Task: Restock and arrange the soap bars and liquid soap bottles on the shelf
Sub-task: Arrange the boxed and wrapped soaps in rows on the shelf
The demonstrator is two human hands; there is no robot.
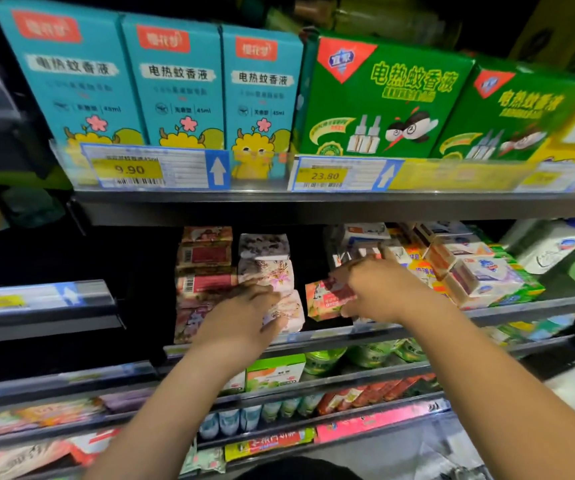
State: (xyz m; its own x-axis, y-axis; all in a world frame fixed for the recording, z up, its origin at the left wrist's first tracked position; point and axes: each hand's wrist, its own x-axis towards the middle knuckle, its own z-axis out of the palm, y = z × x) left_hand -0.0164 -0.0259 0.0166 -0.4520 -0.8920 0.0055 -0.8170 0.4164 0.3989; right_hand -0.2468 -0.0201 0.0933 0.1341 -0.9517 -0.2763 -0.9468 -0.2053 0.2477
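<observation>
Holding pink-and-red paper-wrapped soap bar (324,299) at grey metal shelf (539,303): right hand (379,289) fingers clamp its end. At its nine o'clock, left hand (241,306) fingers curl over white floral-wrapped soap bar (288,311). Likely light, rigid, slick; grip long sides.

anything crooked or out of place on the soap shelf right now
Yes. The pink soap box in the right hand sits tilted in the gap beside the floral stack, not squared up. The white soap packs further right lie skewed at mixed angles.
</observation>
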